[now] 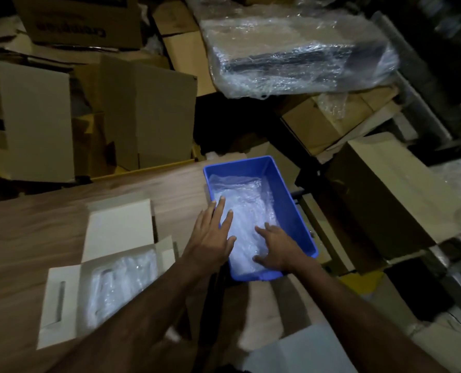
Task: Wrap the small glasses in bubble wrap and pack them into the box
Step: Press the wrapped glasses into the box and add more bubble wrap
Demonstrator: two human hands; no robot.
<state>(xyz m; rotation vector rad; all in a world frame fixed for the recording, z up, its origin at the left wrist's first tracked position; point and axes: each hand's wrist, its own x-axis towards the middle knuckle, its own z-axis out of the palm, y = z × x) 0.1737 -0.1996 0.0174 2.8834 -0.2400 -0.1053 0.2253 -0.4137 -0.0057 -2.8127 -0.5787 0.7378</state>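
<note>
Fetching bubble wrap, by the look of it, with no glass yet wrapped in hand.

At 8 o'clock, box (pixel 108 275): white card, flat and shallow, lid flap thrown back toward 10 o'clock, a slot cut in the near left flap. Inside, clear crinkled film over pale shapes, probably wrapped glasses already packed; too blurred to count. Resting on table (pixel 35 219), wood-grain, matt.

At centre, left hand (pixel 210 235): fingers straight and spread, palm down over the left rim of the bin (pixel 291 200), fingertips on the wrap (pixel 250 211). Gripping nothing.

Bin: blue plastic, rectangular, smooth upright walls, long axis running 12 to 6, standing off the table's right edge. Wrap inside: translucent, soft, rumpled, catching white glare; bubbles not resolvable.

Just right of centre, right hand (pixel 275 249): fingers splayed flat on the wrap near the bin's near end, pressing or feeling, curled round nothing.

Bare glasses nowhere visible; possibly under the wrap, cannot tell.

Next, likely: pinch one sheet's edge and peel it free of the heap, both hands, since thin sheets cling and lift in clumps. Then carry toward 8 o'clock.

At 12 to 2 o'clock, brown cartons stacked loose, and a dark slab (pixel 304 47) bagged in glossy film.
</note>
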